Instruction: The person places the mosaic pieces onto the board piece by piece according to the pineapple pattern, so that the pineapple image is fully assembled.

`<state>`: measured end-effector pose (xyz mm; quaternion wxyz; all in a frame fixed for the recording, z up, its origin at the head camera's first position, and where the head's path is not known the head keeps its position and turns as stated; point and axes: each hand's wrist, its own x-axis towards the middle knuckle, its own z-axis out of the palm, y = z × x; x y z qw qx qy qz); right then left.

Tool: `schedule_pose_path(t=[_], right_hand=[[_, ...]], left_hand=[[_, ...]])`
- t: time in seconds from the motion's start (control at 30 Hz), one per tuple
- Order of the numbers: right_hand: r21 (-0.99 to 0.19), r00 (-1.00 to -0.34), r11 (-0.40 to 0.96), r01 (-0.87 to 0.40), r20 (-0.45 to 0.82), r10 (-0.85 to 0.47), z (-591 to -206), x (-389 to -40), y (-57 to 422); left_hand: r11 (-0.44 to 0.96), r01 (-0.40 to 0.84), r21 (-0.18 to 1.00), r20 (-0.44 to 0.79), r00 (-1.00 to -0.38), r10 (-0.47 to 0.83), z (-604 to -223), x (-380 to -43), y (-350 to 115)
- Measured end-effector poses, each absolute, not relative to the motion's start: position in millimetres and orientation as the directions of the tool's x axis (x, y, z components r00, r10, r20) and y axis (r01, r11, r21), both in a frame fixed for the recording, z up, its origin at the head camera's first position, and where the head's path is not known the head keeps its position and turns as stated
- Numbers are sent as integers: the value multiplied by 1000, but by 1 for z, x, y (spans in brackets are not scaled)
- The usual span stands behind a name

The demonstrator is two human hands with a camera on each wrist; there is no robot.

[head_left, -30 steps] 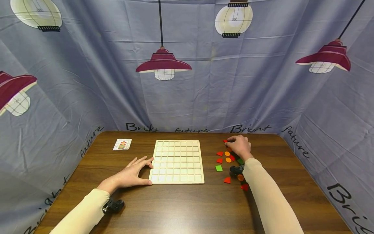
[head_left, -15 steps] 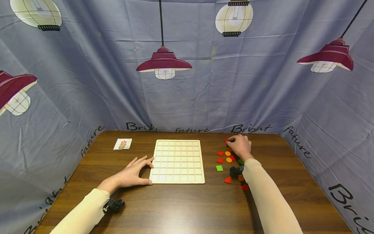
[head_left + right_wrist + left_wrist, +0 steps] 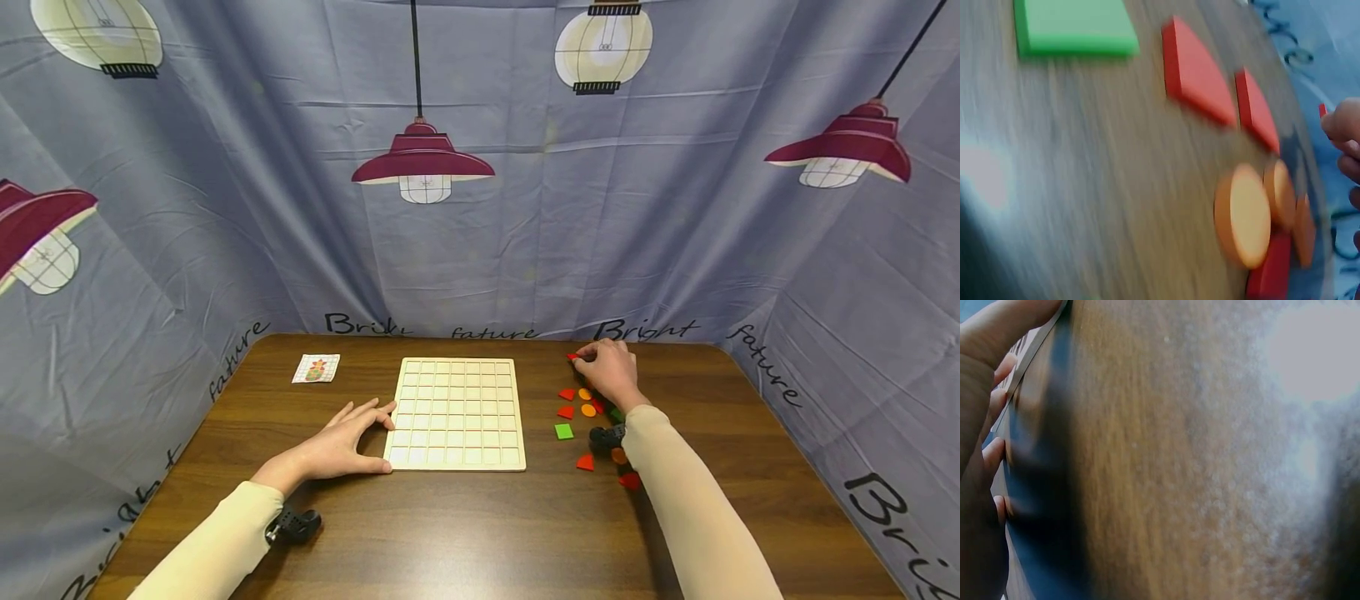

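Note:
My right hand (image 3: 611,371) pinches a red quarter-round tile (image 3: 573,357) between thumb and fingers, near the table's far edge. In the right wrist view only a sliver of this red tile (image 3: 1323,110) shows past the fingertips. At the left side of a pale wooden grid board (image 3: 456,414), my left hand (image 3: 341,446) lies with fingers spread. Its thumb touches the near left corner, and its fingertips reach the left edge. In the left wrist view the thumb (image 3: 1007,325) runs along the board's edge. The grid cells hold no tiles.
Loose tiles lie right of the board: a green square (image 3: 563,432), red quarter-rounds (image 3: 585,462) and orange rounds (image 3: 588,410). Some are partly hidden under the right arm. A small picture card (image 3: 316,368) lies at the back left. A printed curtain (image 3: 480,250) encloses the table.
My right hand has shifted slightly left and away from me, the red tile moving with it. My left hand stays at the board, which has not moved.

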<state>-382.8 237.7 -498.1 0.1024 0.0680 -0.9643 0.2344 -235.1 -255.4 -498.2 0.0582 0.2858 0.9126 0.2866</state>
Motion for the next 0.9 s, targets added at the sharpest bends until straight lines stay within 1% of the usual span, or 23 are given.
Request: schedule_pose_path(t=[0.1,0.17,0.33,0.43,0.6,0.7,0.9], right_hand=[[-462,-954,849,-258,261,-148,-493,-382,220],[-472,-938,819,-326,268,-219,-491,-381,204],[-472,-893,758,-450,253,-372,-485,-376,159],[-458,-873,743,-488,238,-426,-484,-374,136],[-467,-847,715,-521,179,-501,-487,-369,104],[-461,-840,713,-529,160,-519,-490,-369,91],[-418,-820,713,-563,174,-545,-495,-371,71]], left_hand=[[673,487,557,58,-831,553,-498,-235,-256],[673,487,557,55,-830,555,-498,-235,-256],[673,484,560,49,-830,556,-499,-235,-257],[675,480,561,48,-833,552,-500,-235,-256],[677,471,565,40,-835,548,-500,-235,-256],[676,471,566,40,-835,549,-500,-235,-256],[673,473,569,46,-835,548,-500,-235,-257]])
